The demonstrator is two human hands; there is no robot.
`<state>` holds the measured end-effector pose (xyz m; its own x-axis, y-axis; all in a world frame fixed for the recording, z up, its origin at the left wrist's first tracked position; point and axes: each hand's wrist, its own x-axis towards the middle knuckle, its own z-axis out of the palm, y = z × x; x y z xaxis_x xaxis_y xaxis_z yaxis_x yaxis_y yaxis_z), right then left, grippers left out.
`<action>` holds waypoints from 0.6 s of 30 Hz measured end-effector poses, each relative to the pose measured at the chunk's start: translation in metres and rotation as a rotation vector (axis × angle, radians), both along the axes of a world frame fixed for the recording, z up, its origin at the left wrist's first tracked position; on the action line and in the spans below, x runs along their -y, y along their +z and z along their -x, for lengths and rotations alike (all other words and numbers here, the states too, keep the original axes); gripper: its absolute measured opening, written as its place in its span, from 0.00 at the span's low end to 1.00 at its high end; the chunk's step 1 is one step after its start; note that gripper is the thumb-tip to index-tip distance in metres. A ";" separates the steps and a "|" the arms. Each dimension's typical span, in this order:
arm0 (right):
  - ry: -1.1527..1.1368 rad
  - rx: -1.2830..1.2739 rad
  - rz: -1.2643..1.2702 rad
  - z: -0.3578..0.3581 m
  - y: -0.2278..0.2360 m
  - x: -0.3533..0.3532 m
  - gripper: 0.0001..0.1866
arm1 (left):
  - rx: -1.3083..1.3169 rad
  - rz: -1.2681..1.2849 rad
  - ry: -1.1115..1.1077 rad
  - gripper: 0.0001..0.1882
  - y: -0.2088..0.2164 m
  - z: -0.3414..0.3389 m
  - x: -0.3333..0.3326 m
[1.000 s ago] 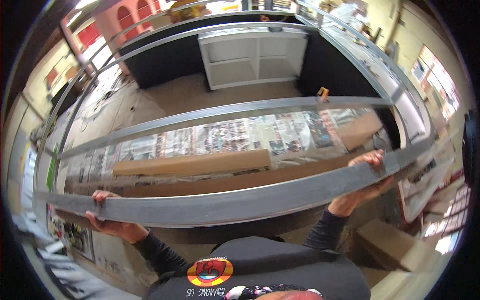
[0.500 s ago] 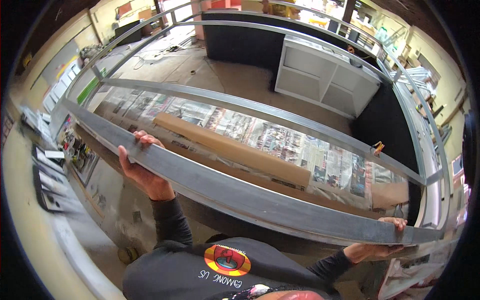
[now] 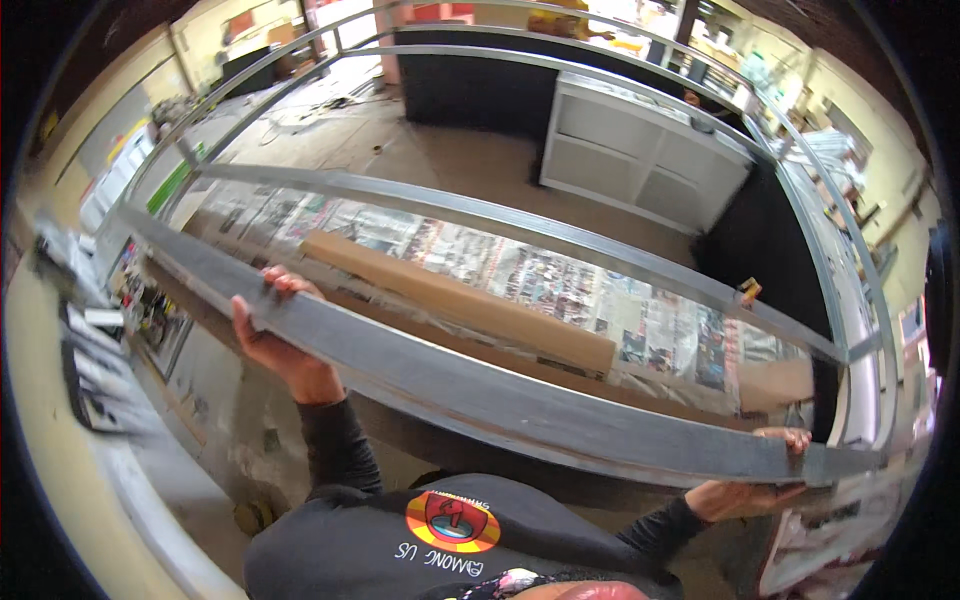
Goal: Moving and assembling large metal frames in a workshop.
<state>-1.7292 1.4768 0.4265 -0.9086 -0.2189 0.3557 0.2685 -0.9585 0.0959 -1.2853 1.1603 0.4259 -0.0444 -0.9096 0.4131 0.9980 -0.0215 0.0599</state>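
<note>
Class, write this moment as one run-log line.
left hand: gripping metal bar | right hand: gripping same bar | beyond bar: newspaper, brown strip

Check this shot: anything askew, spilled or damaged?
No plain damage on the held metal bar, no spills visible. Odd: a small orange object at the bar beyond, standing out against grey metal; too blurred to identify.

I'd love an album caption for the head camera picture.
Left hand and right hand grip a grey metal bar, newspaper sheets spread out beyond it.
</note>
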 end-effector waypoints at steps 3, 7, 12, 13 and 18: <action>0.012 -0.029 -0.030 0.002 -0.005 0.011 0.31 | -0.037 0.004 -0.027 0.24 0.005 -0.005 -0.009; 0.015 -0.022 0.017 -0.003 0.000 0.012 0.30 | -0.055 0.011 -0.089 0.23 0.003 0.000 -0.005; 0.078 -0.066 0.064 0.005 -0.001 0.012 0.31 | 0.000 0.030 -0.030 0.23 0.008 0.001 -0.008; 0.071 -0.060 0.035 0.006 0.000 0.012 0.31 | 0.002 0.033 -0.047 0.23 0.008 0.001 -0.009; 0.084 -0.104 0.026 0.012 -0.006 0.008 0.31 | 0.021 -0.021 0.003 0.23 0.002 -0.002 -0.006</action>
<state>-1.7413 1.4688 0.4204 -0.8457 -0.2819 0.4532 0.3571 -0.9299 0.0881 -1.2830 1.1665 0.4282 -0.0506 -0.9180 0.3932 0.9966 -0.0205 0.0804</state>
